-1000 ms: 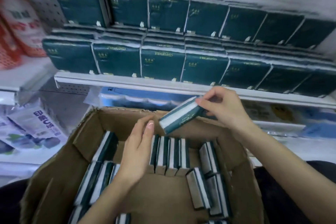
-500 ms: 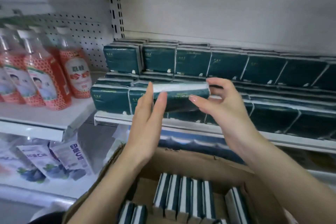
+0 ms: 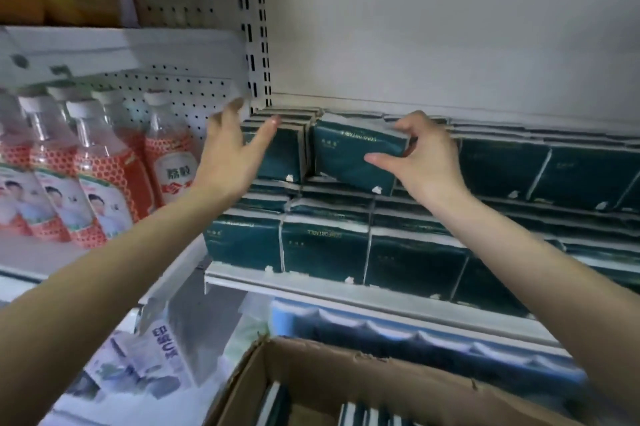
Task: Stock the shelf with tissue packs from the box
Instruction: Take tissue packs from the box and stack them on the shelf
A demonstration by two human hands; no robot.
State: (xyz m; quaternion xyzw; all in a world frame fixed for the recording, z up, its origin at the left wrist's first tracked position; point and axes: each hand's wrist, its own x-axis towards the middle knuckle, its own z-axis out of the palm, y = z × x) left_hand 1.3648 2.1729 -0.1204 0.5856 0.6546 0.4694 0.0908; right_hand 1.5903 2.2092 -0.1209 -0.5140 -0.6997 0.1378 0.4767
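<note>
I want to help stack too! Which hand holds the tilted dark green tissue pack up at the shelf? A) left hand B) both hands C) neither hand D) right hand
D: the right hand pinches the tilted dark green plastic-wrapped tissue pack by its end; the left hand is open, fingers straight, apart from that pack.

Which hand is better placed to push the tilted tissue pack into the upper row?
The right hand: its fingers grip the tissue pack, which sits tilted at the upper row. The left hand is open with straight fingers by the leftmost stack and holds nothing.
</note>
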